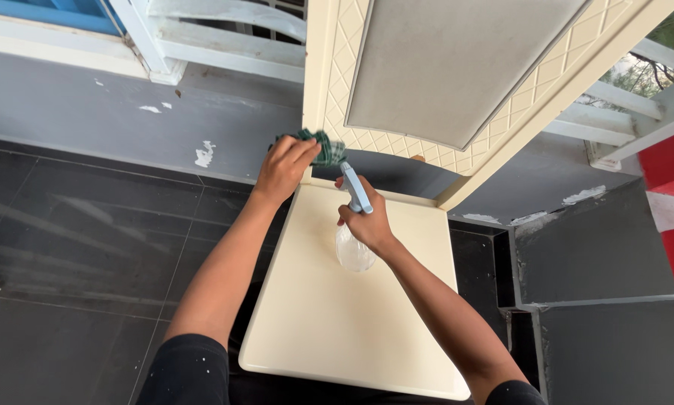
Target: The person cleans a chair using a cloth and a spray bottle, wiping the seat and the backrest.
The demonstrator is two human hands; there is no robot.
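cloth and spray bottle at the foot of a cream chair back

head view: left hand (283,166) closed on the green cloth (320,145), pressed to the chair (352,315) frame's lower corner; right hand (367,221) gripping the spray bottle (354,225) over the seat. best worked with firm, short strokes along the edge.

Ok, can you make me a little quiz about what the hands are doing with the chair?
1. True or false: the left hand presses a green cloth against the lower edge of the cream chair's backrest.
2. What does the right hand hold? A) a brush B) a clear spray bottle with a blue trigger C) a sponge
3. Fill in: the bottle hangs over the chair's ____.

Key: 1 true. 2 B. 3 seat.
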